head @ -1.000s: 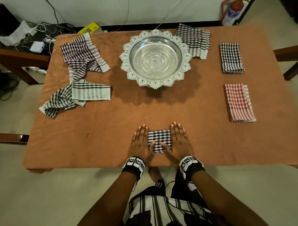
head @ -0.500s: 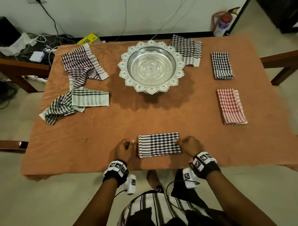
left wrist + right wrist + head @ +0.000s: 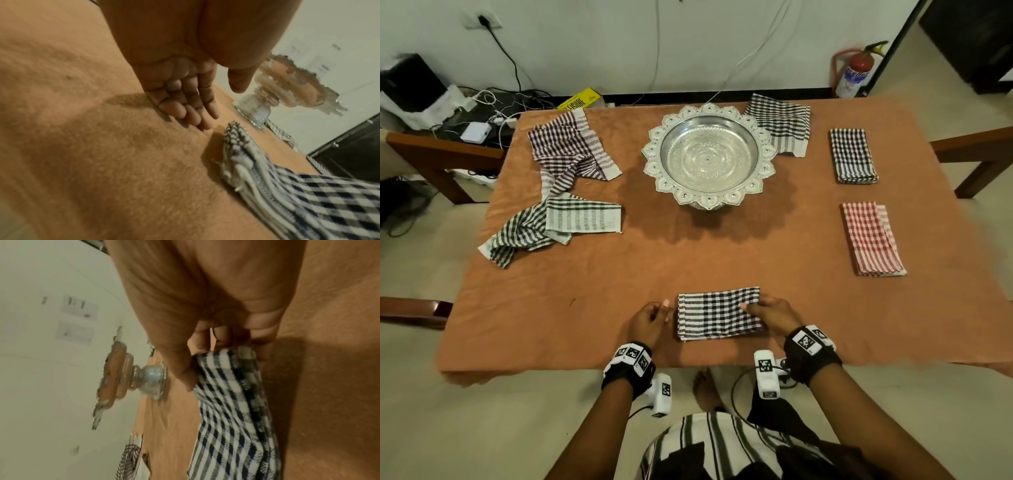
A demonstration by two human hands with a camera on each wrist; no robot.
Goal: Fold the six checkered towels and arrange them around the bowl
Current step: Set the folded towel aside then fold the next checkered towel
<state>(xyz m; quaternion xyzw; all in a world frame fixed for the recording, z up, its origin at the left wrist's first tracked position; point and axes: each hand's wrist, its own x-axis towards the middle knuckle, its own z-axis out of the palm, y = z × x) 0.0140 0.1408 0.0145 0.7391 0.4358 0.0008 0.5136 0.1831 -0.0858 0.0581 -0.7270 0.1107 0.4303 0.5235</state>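
Note:
A folded black-and-white checkered towel [image 3: 717,313] lies near the table's front edge. My right hand [image 3: 753,308] pinches its right end between thumb and fingers [image 3: 185,369]; the towel [image 3: 230,402] lifts slightly there. My left hand [image 3: 659,310] hovers just left of the towel [image 3: 287,186] with its fingers [image 3: 185,110] loosely straight, holding nothing. The silver pedestal bowl [image 3: 709,156] stands at the table's middle back. A black folded towel [image 3: 852,156] and a red one [image 3: 871,238] lie at the right, and another checkered one [image 3: 780,123] lies behind the bowl.
Two unfolded towels lie crumpled at the left: a purple one [image 3: 571,150] and a dark green one [image 3: 551,222]. The brown cloth-covered table [image 3: 688,260] is bare between the bowl and my hands. Wooden benches flank the table; cables and a fire extinguisher [image 3: 856,72] stand by the wall.
My hands went from pressing flat on the towel to its two short ends. The right hand has pinched the right end; the left hand has come off the left end.

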